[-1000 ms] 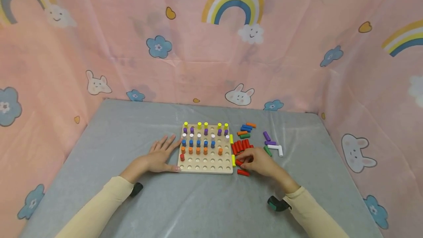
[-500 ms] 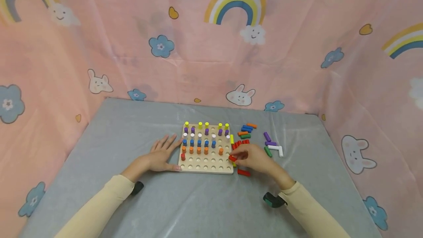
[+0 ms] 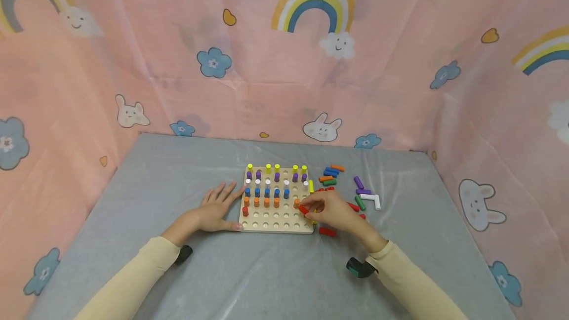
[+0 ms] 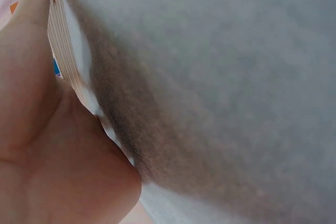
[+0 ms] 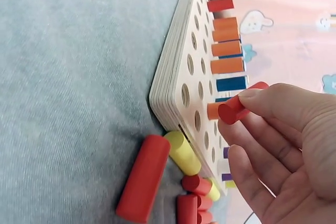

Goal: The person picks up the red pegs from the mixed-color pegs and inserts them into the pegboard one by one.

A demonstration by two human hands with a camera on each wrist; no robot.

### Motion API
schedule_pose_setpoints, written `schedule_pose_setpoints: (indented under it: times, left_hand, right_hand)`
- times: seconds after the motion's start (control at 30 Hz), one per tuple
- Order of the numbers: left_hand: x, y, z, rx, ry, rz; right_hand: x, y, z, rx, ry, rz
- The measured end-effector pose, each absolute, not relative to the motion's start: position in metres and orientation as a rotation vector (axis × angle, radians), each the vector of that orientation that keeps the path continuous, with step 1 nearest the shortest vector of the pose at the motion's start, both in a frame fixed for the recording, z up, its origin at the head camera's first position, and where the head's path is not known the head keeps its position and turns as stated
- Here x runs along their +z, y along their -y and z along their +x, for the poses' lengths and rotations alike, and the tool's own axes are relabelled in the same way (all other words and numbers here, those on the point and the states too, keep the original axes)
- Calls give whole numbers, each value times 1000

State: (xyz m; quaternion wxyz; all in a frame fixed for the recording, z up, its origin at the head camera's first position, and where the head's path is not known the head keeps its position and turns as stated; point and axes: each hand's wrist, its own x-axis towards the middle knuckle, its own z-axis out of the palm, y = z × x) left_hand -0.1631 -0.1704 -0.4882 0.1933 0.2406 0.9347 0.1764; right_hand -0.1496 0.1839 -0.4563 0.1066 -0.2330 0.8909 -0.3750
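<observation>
A wooden pegboard (image 3: 275, 228) lies on the table, with rows of yellow, purple, white, blue and orange pegs standing in its holes. One red peg (image 3: 245, 211) stands at the left of the row nearer me. My left hand (image 3: 215, 211) lies flat with fingers spread, its thumb and fingertips touching the board's left edge. Between thumb and fingers my right hand (image 3: 333, 211) pinches a red peg (image 5: 241, 103), tilted above the board's right side near an orange peg (image 5: 212, 110). In the left wrist view the palm (image 4: 63, 150) hides most of the board.
Right of the board lie loose pegs: a red peg (image 3: 327, 232), a yellow peg (image 5: 182, 153), a green peg (image 3: 360, 203), purple pegs (image 3: 363, 192) and white pegs (image 3: 377, 202). Blue and orange ones lie further back. A pink printed curtain (image 3: 266, 88) surrounds the grey table (image 3: 200, 280).
My right hand has picked up a red peg from the loose ones and carried it left, over the board's right side. The left hand has stayed in place.
</observation>
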Motion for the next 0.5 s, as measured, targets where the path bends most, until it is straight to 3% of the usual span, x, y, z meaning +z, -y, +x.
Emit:
schedule_pose_setpoints:
  times: [0.5]
  left_hand:
    - [-486,169,-163,503,-2615,671]
  right_hand:
    - [-456,-165,-152,-1214,-2630,-729]
